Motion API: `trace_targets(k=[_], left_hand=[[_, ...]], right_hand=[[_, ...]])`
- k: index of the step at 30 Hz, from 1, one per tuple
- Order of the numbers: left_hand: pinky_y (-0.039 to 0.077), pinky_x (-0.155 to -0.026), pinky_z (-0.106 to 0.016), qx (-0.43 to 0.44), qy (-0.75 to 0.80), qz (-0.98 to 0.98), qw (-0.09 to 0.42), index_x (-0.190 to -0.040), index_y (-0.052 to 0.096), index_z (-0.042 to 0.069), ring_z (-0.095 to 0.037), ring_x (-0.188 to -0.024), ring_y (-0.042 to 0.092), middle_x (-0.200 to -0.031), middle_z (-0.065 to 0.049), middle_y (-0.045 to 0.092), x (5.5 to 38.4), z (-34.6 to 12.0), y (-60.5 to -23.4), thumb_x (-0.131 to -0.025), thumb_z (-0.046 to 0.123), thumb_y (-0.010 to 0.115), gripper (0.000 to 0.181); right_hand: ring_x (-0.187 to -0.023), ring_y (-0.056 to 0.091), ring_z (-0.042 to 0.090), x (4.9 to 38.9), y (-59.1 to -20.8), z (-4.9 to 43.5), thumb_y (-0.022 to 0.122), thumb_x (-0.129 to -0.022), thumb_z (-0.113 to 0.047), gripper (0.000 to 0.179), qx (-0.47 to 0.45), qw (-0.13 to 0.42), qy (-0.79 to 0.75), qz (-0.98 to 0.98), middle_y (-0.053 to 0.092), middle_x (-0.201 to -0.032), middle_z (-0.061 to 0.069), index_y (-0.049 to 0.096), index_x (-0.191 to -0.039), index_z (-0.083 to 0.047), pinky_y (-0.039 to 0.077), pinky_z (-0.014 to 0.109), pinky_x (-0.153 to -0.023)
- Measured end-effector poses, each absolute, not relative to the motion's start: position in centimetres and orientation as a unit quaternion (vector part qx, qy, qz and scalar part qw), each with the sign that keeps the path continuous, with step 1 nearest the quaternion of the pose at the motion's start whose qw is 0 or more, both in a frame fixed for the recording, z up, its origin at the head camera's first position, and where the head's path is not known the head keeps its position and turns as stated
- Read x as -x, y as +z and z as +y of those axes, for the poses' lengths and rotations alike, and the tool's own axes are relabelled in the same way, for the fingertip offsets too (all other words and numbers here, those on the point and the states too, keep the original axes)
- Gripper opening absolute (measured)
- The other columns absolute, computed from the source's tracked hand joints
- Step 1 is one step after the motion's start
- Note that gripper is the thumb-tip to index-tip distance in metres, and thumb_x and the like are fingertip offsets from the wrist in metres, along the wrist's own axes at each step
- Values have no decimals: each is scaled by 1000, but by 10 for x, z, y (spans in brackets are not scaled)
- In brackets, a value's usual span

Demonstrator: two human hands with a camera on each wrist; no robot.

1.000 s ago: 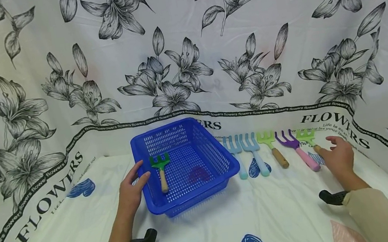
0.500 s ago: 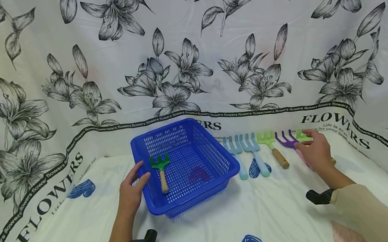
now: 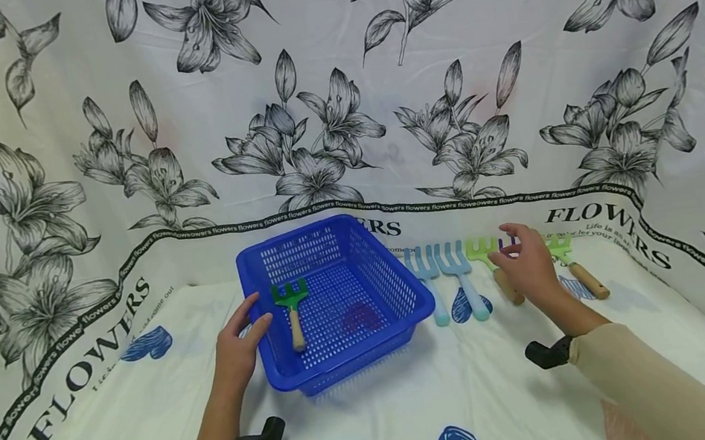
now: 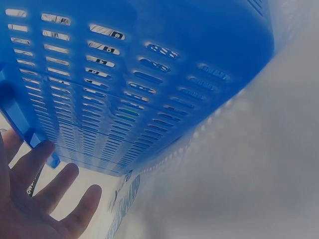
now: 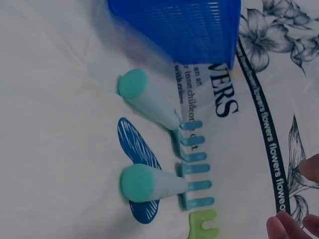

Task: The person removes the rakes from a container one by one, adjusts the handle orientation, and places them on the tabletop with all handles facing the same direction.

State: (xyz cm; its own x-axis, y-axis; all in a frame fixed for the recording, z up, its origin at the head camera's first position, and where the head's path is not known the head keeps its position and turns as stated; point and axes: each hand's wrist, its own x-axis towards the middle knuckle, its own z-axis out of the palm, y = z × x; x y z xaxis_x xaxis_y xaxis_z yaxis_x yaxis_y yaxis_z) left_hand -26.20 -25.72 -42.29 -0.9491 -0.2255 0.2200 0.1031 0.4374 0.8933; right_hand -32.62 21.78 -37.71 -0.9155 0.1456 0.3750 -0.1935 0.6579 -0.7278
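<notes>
A blue plastic basket (image 3: 345,356) sits left of centre in the head view; a small hand fork (image 3: 293,307) with green tines and a wooden handle lies inside it. My left hand (image 3: 238,345) rests against the basket's left rim, fingers fairly straight in the left wrist view. My right hand (image 3: 530,266) hovers over the purple hand fork (image 3: 505,244), thumb and fingers apart, holding nothing. It hides that fork's pink handle. To the hand's left lies a light-green hand fork (image 3: 506,285); another light-green hand fork (image 3: 587,281) lies to its right.
Two light-blue hand forks (image 3: 423,270) lie side by side, right of the basket. In the right wrist view their turquoise handle ends (image 5: 137,183) point toward the camera. A flower-printed curtain (image 3: 309,106) rises behind the white cloth (image 3: 368,428).
My right hand has moved left from the rightmost light-green fork to above the purple fork. The left hand and basket stay where they were.
</notes>
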Motion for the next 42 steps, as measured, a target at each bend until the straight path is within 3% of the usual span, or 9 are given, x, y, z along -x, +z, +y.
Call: trace_targets(k=[10,20,29,42], left_hand=[[31,-105,-62,-34,-530,-833,154,-151,38,22,-39,-140,30,-151,-16,38,263,-257,-422,-97,41,56,60],[31,-105,-61,-31,-528,-833,160,-150,39,21,-38,-140,31,-151,-15,38,263,-258,-422,-96,47,55,62],[33,-104,-61,-32,-530,-833,158,-150,39,21,-39,-139,31,-151,-16,38,264,-257,-422,-96,45,56,62],[30,-105,-62,-30,-527,-835,158,-150,39,22,-39,-139,31,-151,-15,38,264,-257,-422,-95,49,55,64]], right_hand=[[-114,55,39,327,-373,193,68,-91,-17,69,-119,166,396,-895,28,-149,22,31,-150,-10,53,51,-83],[-130,42,39,329,-368,167,74,-87,-24,81,-155,138,334,-920,18,-159,15,26,-153,-16,44,56,-96],[-138,30,44,330,-361,144,75,-87,-25,84,-180,131,307,-925,13,-159,19,25,-153,-13,36,61,-102],[-132,40,43,330,-362,107,72,-89,-33,80,-228,122,284,-923,16,-158,17,28,-153,-15,39,61,-99]])
